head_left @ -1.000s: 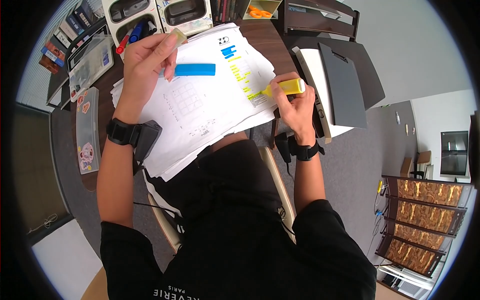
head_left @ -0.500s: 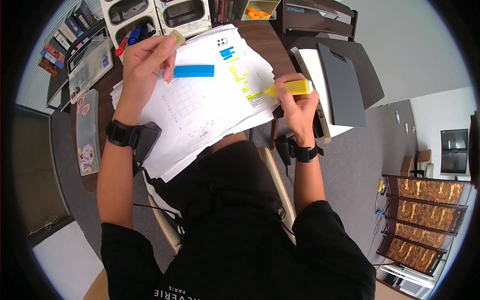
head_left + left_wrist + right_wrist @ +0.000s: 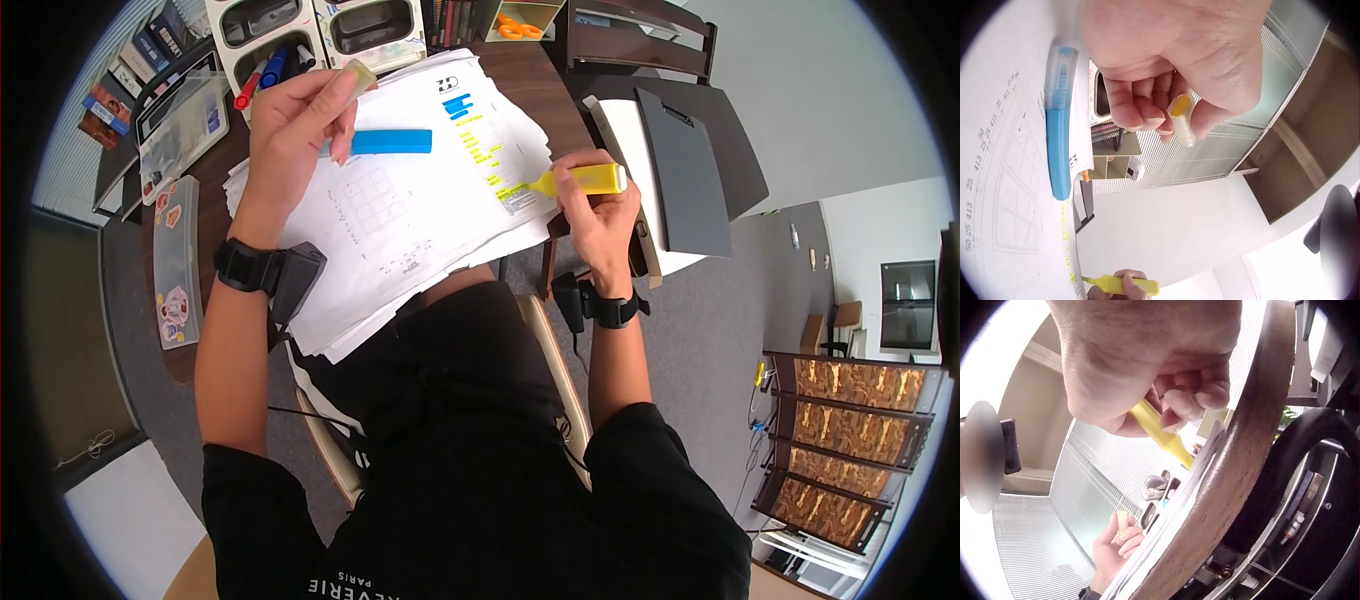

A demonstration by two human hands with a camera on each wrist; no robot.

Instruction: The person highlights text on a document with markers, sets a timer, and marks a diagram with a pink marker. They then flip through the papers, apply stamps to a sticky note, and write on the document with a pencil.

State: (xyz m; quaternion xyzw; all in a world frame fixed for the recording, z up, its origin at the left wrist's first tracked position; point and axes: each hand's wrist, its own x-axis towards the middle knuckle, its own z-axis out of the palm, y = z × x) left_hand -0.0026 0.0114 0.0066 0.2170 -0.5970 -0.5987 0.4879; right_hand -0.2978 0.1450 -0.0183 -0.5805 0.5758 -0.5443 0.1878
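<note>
My right hand [image 3: 598,215] grips a yellow highlighter [image 3: 598,180], its tip at the lowest yellow-marked lines near the right edge of the printed sheet [image 3: 400,245]. In the right wrist view the highlighter [image 3: 1159,432] slants down to the paper edge. Raised over the left part of the papers, my left hand [image 3: 290,135] pinches a pale translucent highlighter cap [image 3: 1182,122] between thumb and fingers, its hollow end showing yellow inside. Below that hand a capped blue highlighter [image 3: 392,141] lies on the sheet. Blue strokes [image 3: 457,106] and several yellow lines mark the print.
The papers lie in a stack on a dark wooden table [image 3: 560,100]. Behind stands a white organizer [image 3: 318,40] with pens, then orange scissors [image 3: 518,27] in a box. A sticker-covered clear case [image 3: 175,265] is at the left, a dark grey clipboard [image 3: 685,180] at the right.
My right hand and the yellow highlighter have shifted slightly right along the text. The left hand keeps its place with the cap, and the blue highlighter has not moved.
</note>
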